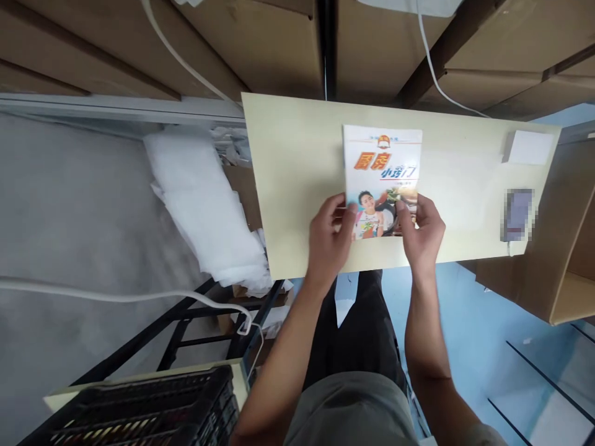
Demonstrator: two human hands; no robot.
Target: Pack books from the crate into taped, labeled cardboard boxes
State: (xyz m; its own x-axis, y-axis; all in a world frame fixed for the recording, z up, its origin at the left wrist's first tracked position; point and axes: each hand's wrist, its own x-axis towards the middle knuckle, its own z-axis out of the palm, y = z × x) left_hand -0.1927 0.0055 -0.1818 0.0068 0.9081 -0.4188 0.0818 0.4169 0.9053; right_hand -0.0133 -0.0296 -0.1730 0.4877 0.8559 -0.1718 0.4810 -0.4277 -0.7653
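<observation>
You held a white paper booklet with orange and blue printed characters point(383, 152) in your two bare hands, above the middle part of a long, pale cream table with a smooth top point(297, 155). Your left hand point(331, 232) gripped the booklet at its near left corner; the thumb lay at the edge of the cover, and the other fingers were bent behind it. Your right hand point(424, 232) gripped the near right part, with the thumb pressed on the printed picture and the fingers curled around the right edge. The cover faced up to you; I cannot tell whether its underside touched the table.

On the far right of the table stood a small white rectangular box point(530, 147). Nearer than this box lay a purple-grey flat object, blurred by large pixels point(519, 214). Along the far side there were big brown cardboard boxes point(274, 43), and an open brown cardboard carton point(564, 260) was at the right. To the left of the table was a pile of white, soft-looking sheets point(199, 198), and at the near left a black plastic crate with slotted walls point(139, 409).
</observation>
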